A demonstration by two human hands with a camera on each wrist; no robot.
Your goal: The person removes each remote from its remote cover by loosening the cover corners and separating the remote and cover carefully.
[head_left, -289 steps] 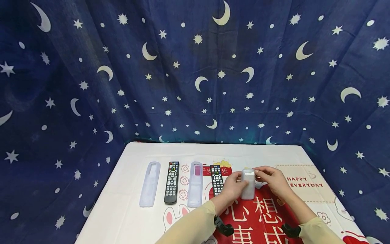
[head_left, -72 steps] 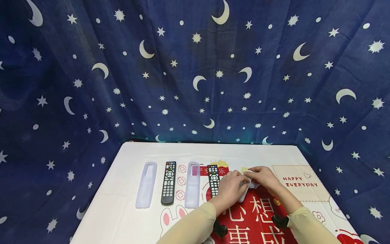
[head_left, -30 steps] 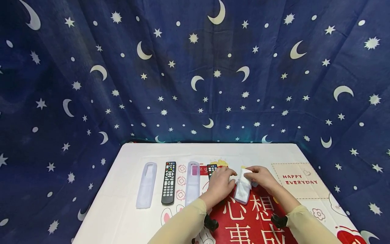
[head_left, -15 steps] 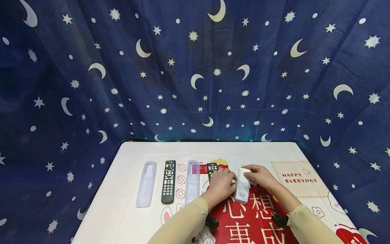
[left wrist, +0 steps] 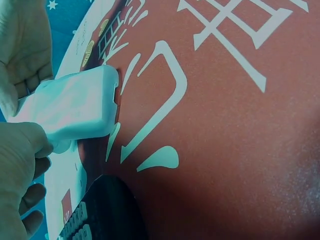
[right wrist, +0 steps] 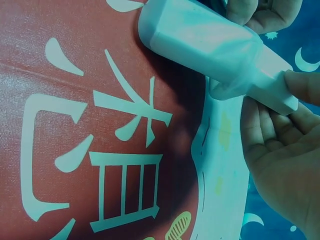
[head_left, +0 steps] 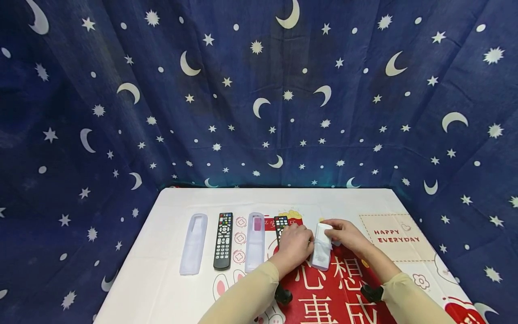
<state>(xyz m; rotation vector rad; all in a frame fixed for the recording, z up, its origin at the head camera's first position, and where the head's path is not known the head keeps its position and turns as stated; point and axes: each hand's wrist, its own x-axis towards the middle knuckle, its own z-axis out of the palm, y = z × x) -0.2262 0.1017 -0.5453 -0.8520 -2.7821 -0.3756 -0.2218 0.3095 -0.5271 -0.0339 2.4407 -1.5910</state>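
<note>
A white remote control (head_left: pixel 323 230) stands tilted over the red print, its far end bare. The rest of it sits inside a translucent silicone cover (head_left: pixel 321 257), which looks bunched at its opening in the right wrist view. My right hand (head_left: pixel 347 235) pinches the bare end between thumb and fingers. At the opposite side, my left hand (head_left: pixel 295 244) pinches the cover's edge with thumb and forefinger, its other fingers curled, as the left wrist view shows. Beneath that hand lies a black remote control (head_left: pixel 281 223), partly hidden by it.
Left of the hands, an unfilled translucent cover (head_left: pixel 255 245), a larger black remote (head_left: pixel 223 243) and another translucent cover (head_left: pixel 193 245) lie in a row on the printed tablecloth (head_left: pixel 162 252). A blue curtain (head_left: pixel 259 135) with moons and stars hangs behind the table.
Since 2.4 seconds ago my left hand has shifted left, uncovering the white remote and its cover and hiding more of the black remote. The last half second shows hardly any movement.
</note>
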